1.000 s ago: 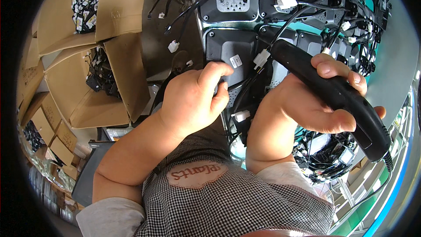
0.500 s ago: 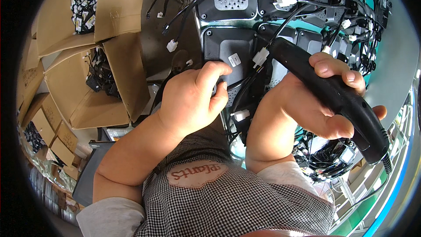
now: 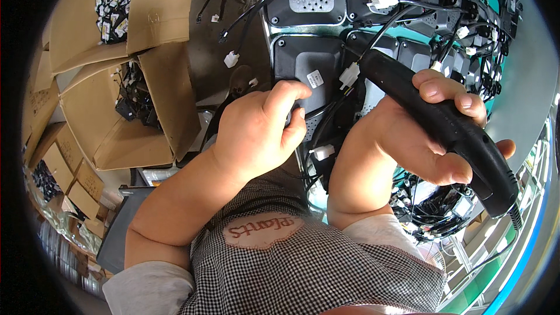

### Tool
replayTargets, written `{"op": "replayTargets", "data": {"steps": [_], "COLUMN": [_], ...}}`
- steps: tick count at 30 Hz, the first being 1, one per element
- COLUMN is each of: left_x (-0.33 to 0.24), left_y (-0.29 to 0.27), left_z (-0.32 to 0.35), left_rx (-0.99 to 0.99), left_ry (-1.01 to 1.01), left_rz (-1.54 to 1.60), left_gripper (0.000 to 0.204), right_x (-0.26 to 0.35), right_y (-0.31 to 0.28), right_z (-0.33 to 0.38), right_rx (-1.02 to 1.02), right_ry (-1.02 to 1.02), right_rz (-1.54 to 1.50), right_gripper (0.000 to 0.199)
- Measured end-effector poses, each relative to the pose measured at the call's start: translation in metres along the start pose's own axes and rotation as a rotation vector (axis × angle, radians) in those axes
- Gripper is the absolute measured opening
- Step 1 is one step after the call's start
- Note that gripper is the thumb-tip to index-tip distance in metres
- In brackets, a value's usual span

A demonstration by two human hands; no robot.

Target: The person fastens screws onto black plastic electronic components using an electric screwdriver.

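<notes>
Clasping a long black plastic corded tool (image 3: pixel 450 121) mid-barrel within the right grip (image 3: pixel 411 144), probably stiff, best held there! At left grip (image 3: pixel 256 125), curled over a square black plastic housing (image 3: pixel 300 58): can't tell if clamped.

We find the picture bright overall, with strong light brightening the right sleeve (image 3: pixel 379 236) beside the apron (image 3: pixel 315 274) and leaving a soft sheen on the black tool (image 3: pixel 449 126) above it, while the floor (image 3: pixel 216 81) beyond the apron sits in dim shadow. The apron's checks look crisp to us, but far right of it the blue strip (image 3: pixel 527 256) bows with lens distortion near the black rim.
</notes>
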State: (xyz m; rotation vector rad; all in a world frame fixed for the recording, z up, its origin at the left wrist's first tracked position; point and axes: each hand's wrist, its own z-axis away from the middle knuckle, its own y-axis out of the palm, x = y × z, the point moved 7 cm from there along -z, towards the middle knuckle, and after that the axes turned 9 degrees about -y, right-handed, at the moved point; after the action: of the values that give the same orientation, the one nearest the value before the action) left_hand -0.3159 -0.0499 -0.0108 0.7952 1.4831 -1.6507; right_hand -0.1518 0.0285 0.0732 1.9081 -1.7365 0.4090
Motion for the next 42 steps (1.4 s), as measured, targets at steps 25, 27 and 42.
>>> {"op": "replayTargets", "data": {"steps": [25, 27, 42], "left_x": [-0.003, -0.004, -0.006], "left_y": [0.0, 0.0, -0.001], "left_z": [0.002, 0.002, 0.007], "left_rx": [-0.005, -0.003, -0.087], "left_ry": [-0.007, -0.008, 0.057], "left_rz": [-0.033, -0.047, -0.192], "left_gripper": [0.023, 0.023, 0.024], "right_x": [0.013, 0.014, 0.017], "right_y": [-0.001, 0.0, -0.003], "right_z": [-0.012, -0.014, -0.014], "right_rx": [0.031, 0.027, -0.044], "right_ry": [0.047, 0.032, 0.045], "right_rz": [-0.083, -0.056, -0.007], "right_gripper": [0.053, 0.053, 0.054]}}
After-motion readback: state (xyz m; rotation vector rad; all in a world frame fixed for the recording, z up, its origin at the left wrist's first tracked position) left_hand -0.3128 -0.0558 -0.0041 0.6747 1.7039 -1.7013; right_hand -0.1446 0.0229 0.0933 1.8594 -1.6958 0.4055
